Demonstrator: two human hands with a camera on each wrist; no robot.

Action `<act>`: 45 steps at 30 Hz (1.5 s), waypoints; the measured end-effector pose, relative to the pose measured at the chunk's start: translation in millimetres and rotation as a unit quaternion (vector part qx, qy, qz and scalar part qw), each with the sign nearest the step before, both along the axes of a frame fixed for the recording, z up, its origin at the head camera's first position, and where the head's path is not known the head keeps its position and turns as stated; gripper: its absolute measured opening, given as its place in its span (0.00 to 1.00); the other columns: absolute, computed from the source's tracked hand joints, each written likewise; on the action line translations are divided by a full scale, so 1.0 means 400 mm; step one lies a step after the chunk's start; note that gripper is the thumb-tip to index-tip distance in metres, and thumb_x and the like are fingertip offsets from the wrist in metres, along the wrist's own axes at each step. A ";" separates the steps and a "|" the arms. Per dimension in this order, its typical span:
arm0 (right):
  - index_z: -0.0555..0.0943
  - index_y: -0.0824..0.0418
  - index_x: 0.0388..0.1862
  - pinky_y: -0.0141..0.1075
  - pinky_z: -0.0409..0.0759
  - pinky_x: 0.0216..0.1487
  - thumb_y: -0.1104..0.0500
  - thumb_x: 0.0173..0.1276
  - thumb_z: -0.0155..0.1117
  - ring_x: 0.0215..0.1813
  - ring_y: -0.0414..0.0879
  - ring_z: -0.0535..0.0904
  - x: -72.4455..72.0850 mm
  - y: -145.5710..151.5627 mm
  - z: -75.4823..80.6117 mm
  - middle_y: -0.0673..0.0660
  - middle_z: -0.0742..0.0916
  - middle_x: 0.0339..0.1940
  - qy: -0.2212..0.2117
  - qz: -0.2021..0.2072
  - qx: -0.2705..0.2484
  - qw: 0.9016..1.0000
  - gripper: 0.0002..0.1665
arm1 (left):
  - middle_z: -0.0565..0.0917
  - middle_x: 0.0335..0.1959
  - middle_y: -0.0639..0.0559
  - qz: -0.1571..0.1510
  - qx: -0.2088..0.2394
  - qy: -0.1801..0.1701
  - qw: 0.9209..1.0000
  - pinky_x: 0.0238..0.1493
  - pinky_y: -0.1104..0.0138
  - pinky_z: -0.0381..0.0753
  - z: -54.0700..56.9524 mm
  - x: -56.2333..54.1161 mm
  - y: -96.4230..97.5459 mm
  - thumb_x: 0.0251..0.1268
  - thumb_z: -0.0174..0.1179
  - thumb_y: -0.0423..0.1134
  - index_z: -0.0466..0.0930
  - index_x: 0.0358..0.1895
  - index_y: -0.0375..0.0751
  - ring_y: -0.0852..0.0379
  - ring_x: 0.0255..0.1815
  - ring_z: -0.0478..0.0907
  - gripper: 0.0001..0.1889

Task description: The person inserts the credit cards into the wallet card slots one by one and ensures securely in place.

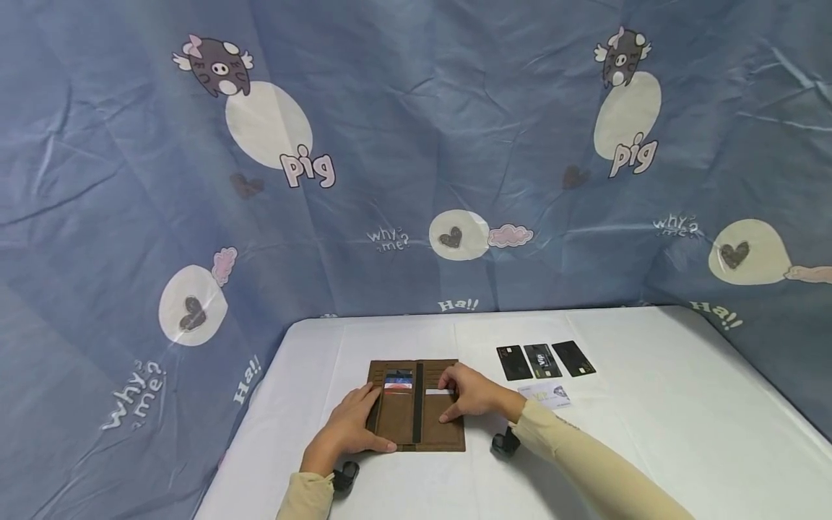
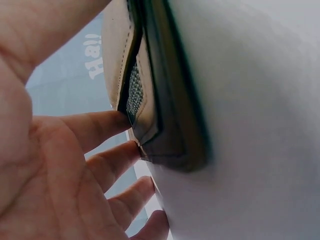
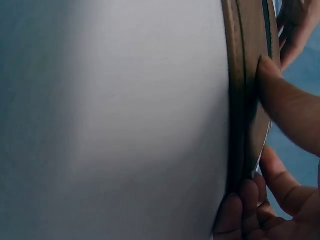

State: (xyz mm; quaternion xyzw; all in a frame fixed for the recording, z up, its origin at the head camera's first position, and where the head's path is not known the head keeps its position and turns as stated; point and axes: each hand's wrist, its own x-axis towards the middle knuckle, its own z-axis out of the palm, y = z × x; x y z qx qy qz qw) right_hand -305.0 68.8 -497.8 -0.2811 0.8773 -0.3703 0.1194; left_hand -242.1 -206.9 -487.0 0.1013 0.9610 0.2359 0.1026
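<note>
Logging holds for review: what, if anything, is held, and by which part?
Nothing clearly held. Left hand touches the wallet at its left edge; right hand is at the white card; whether it pinches it cannot be told.

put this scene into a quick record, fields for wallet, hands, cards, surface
wallet: brown wallet, lying open, dark strap down the middle
left hand: left hand touches the wallet's left side
right hand: right hand on the wallet's right half, thumb on the panel
cards inside: slotted cards in the left half; white card edge in the right
cards outside: three dark cards in a row, pale card nearer the person
surface: white table
</note>
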 end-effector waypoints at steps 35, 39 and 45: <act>0.78 0.58 0.41 0.35 0.69 0.39 0.59 0.47 0.84 0.38 0.43 0.69 0.006 -0.008 0.003 0.53 0.76 0.36 -0.006 0.017 0.038 0.999 0.26 | 0.57 0.77 0.34 -0.009 -0.007 -0.009 1.000 0.72 0.38 0.59 0.010 0.007 0.007 0.38 0.81 0.56 0.60 0.75 0.35 0.32 0.77 0.53 0.59; 0.78 0.57 0.41 0.35 0.69 0.39 0.58 0.46 0.84 0.38 0.43 0.70 0.003 -0.011 0.007 0.53 0.76 0.35 -0.007 0.022 0.041 0.999 0.26 | 0.57 0.77 0.34 -0.006 -0.006 -0.007 1.000 0.71 0.38 0.59 0.012 0.008 0.005 0.37 0.81 0.57 0.60 0.75 0.35 0.32 0.77 0.54 0.59; 0.79 0.59 0.42 0.33 0.70 0.39 0.57 0.46 0.84 0.38 0.42 0.70 -0.005 -0.005 0.005 0.53 0.78 0.36 -0.003 0.026 0.028 0.999 0.26 | 0.60 0.76 0.34 -0.002 -0.014 -0.001 1.000 0.72 0.38 0.59 0.013 0.005 0.007 0.36 0.81 0.57 0.61 0.74 0.34 0.33 0.77 0.55 0.60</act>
